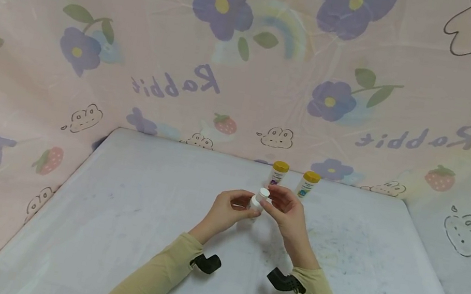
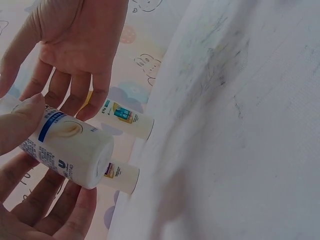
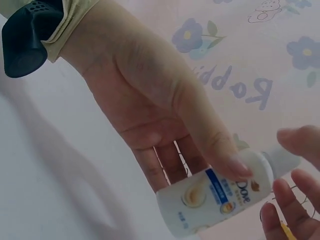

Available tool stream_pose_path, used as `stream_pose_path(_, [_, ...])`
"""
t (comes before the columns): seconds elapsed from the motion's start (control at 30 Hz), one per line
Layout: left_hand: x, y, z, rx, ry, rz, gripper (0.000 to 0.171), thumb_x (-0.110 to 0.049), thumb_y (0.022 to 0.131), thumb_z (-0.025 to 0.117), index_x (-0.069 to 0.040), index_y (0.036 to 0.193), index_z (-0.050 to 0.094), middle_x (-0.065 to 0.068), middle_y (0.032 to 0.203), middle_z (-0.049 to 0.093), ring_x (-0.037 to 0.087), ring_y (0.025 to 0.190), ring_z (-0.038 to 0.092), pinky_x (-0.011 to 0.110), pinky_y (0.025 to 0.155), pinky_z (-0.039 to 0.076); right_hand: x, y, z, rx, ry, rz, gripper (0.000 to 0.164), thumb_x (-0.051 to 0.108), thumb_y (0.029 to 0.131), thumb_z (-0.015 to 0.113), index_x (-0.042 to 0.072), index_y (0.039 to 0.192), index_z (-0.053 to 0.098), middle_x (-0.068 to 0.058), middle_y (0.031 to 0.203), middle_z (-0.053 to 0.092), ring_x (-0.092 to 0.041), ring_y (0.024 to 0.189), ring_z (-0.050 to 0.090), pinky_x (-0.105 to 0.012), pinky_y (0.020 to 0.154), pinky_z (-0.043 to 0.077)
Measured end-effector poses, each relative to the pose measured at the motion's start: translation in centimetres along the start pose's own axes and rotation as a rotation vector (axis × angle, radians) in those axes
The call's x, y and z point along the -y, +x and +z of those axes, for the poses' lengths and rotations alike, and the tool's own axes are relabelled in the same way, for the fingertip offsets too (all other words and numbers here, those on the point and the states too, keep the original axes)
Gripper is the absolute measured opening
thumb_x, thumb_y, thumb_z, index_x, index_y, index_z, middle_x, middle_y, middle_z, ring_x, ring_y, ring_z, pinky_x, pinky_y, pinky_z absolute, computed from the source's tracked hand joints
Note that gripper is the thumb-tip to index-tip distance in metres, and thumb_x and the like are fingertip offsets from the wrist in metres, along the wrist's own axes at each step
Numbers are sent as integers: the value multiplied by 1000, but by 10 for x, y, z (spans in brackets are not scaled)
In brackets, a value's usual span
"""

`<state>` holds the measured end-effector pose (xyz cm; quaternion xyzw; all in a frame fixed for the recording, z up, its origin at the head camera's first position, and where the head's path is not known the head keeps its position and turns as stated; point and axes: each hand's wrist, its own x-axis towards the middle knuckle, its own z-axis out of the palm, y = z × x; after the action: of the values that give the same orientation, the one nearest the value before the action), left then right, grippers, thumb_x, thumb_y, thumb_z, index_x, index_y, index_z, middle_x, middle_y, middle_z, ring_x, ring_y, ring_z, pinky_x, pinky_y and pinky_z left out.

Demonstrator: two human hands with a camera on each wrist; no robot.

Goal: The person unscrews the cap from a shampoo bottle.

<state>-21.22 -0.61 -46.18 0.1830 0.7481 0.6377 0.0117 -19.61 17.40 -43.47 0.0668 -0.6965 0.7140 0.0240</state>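
Observation:
Between the two hands is a small white Dove bottle (image 3: 217, 197), raised above the table and tilted, its blue-striped label facing the right wrist view. My left hand (image 1: 226, 209) holds its body, the thumb (image 2: 25, 120) laid along one side and the fingers under the other. At the neck, my right hand (image 1: 289, 214) has its thumb and fingertips around the white cap (image 1: 264, 193). Part of the cap is hidden by the right thumb in the right wrist view.
Two white bottles with yellow caps stand behind the hands, one bottle (image 1: 278, 173) on the left and the other bottle (image 1: 308, 183) on the right. A white-covered table (image 1: 147, 215) lies below, with a patterned curtain (image 1: 247, 81) along its back and sides.

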Motion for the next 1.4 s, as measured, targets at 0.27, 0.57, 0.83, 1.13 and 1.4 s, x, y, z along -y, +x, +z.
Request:
stream_pose_path(0.27, [2, 1, 1, 2, 29, -13, 41, -24, 78, 82, -11, 114, 69, -1, 103, 68, 13, 94, 63, 26, 83, 53, -4, 2, 5, -31, -8, -2, 53, 10, 82, 77, -6, 125, 49, -6, 113, 60, -21, 108, 54, -28, 93, 43])
stream_pose_path(0.57, [1, -1, 1, 13, 9, -15, 42, -22, 79, 80, -9, 117, 67, 4, 107, 67, 20, 98, 63, 32, 85, 53, -5, 3, 7, -87, -22, -9, 47, 11, 81, 78, -6, 117, 53, -5, 108, 61, -20, 103, 54, -29, 92, 43])
stream_pose_path(0.83, [1, -1, 2, 18, 24, -44, 43, -25, 78, 82, -12, 116, 68, 0, 106, 67, 14, 96, 63, 28, 83, 53, -4, 1, 9, -99, -16, -11, 39, 11, 81, 78, -3, 111, 55, -6, 103, 59, -20, 104, 55, -40, 100, 39])
stream_pose_path(1.13, [-14, -6, 0, 20, 19, -33, 40, -17, 80, 79, -5, 117, 66, 9, 106, 67, 24, 97, 64, 32, 83, 54, -3, 0, 6, -63, -34, -23, 39, 10, 84, 75, -3, 117, 59, -13, 113, 61, -21, 111, 54, -45, 106, 35])
stream_pose_path(1.4, [3, -2, 1, 15, 19, -66, 44, -25, 78, 81, -11, 117, 67, 3, 107, 68, 19, 95, 64, 30, 81, 54, -4, -2, 2, -25, -49, -33, 40, 13, 87, 72, -3, 121, 60, -17, 123, 57, -25, 120, 50, -47, 109, 31])
